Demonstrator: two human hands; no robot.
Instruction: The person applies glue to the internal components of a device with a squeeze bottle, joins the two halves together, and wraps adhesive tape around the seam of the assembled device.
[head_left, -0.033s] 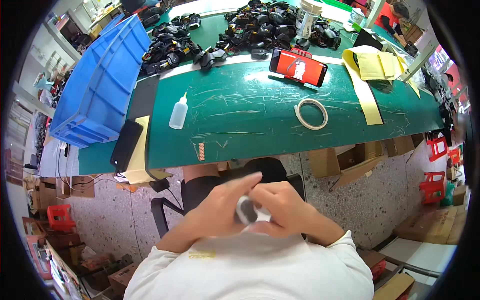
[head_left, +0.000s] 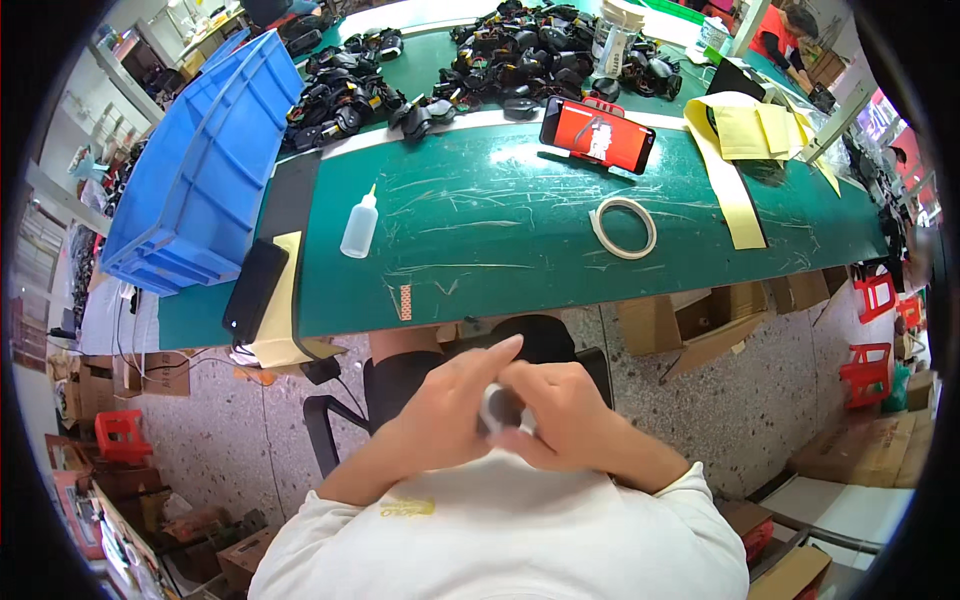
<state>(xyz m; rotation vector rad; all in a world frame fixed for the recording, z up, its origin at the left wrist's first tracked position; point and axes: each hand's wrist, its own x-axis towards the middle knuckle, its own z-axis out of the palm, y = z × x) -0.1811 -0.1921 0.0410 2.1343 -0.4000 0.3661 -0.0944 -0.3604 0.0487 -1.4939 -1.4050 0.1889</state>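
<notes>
In front of my chest, below the table's near edge, both hands are brought together around a small rounded object [head_left: 504, 408], dark grey with a pale rim. Motion blur and the fingers hide most of it, so its kind is unclear. My left hand [head_left: 445, 415] cups it from the left, the fingers slanting up over it. From the right, my right hand [head_left: 562, 415] closes on it with bent fingers, the thumb lying across its lower side.
On the green table [head_left: 480, 235] are a squeeze bottle [head_left: 360, 228], a tape roll [head_left: 648, 228], a phone with a red screen [head_left: 600, 137] and a black phone [head_left: 256, 288]. A blue crate [head_left: 195, 190] stands left. Black corded devices [head_left: 520, 55] lie heaped at the back.
The small grey object has turned slightly between my hands, its dark face now showing nearer the right thumb. Both hands stay in nearly the same place.
</notes>
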